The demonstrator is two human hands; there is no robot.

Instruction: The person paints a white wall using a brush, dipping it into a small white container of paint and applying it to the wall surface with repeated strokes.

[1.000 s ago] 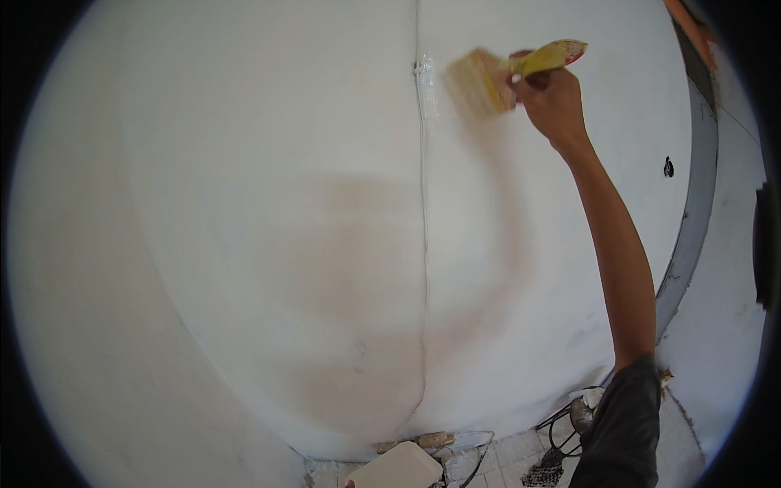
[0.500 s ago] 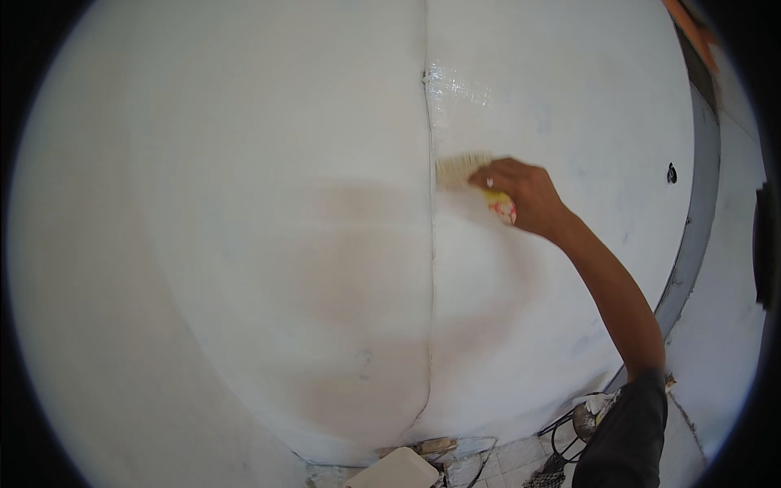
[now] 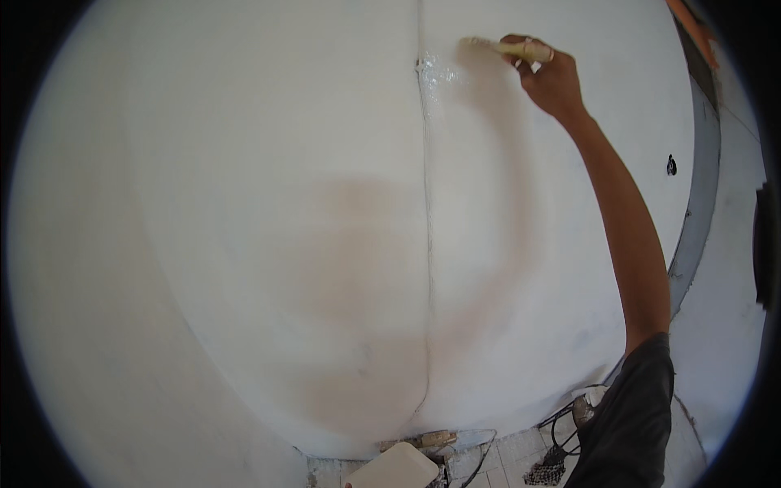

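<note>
My right hand point(image 3: 557, 81) is closed around the handle of a wide, flat paintbrush point(image 3: 533, 51) with pale bristles. It is raised near the top of a white wall point(image 3: 268, 122), to the right of a thin cable point(image 3: 426, 203) that runs down the wall. The bristle tips point left, at or very near the wall surface. Beside the cable, just below the brush, shines a wet patch point(image 3: 443, 73). A pale, rounded-corner container or lid point(image 3: 397, 468) shows at the lower edge. At its lower left only a sliver of what seems my left fingertip point(image 3: 348, 485) is visible.
Low on the right are a dark netted item point(image 3: 547, 472) and black cords point(image 3: 561, 427) by my sleeve. A piece of wood point(image 3: 435, 439) lies at the wall's foot. A small black fitting point(image 3: 671, 165) sits on the wall, left of a grey vertical strip point(image 3: 691, 236).
My right hand has moved up and slightly right with the paintbrush, from beside the cable to above the wet patch. The brush has turned, now showing its narrow side.
</note>
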